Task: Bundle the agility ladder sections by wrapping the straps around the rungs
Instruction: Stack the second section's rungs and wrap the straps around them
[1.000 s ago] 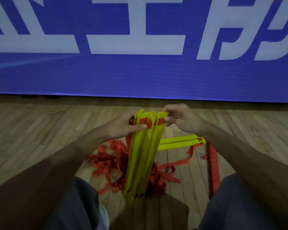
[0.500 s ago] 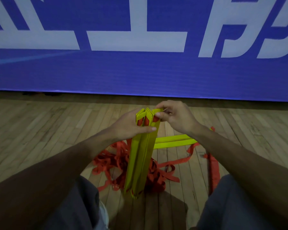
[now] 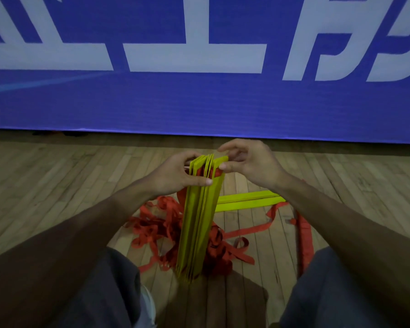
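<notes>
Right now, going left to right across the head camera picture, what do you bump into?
Left hand → upright stack of yellow rungs → right hand → long red strap lying on the wooden floor.

Yellow rungs [image 3: 199,216], red straps [image 3: 156,229] (blue banner [image 3: 199,102], white lettering).

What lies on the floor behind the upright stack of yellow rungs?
Tangled red straps and flat yellow rungs to its right. The stack covers the rungs' left ends and the straps directly behind it.
</notes>
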